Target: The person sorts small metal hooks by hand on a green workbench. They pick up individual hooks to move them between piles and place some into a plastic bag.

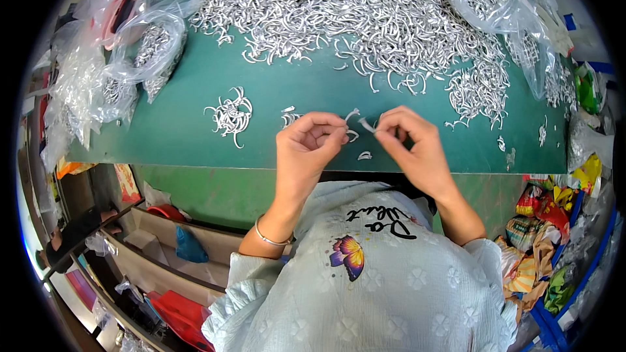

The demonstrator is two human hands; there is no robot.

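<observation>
My left hand (308, 150) is closed, thumb against index finger, at the near part of the green table (189, 130). From its pinch a small curved silver-grey piece (352, 115) sticks out; another curved piece (353, 135) shows just below, and I cannot tell if it is held too. My right hand (417, 150) pinches a similar silver-grey curved piece (366, 125), its free end close to the left hand's piece. Just below, a few loose pieces (364, 155) lie near the table edge. Behind my left hand, more pieces (290, 117) are partly hidden.
A wide heap of curved silver pieces (352, 6) covers the far table. Small piles lie at the left (232, 116) and right (479, 94). Clear plastic bags (153, 45) stand far left, with another bag (505, 6) far right. Boxes (156, 248) and colourful packets (535, 221) flank me below.
</observation>
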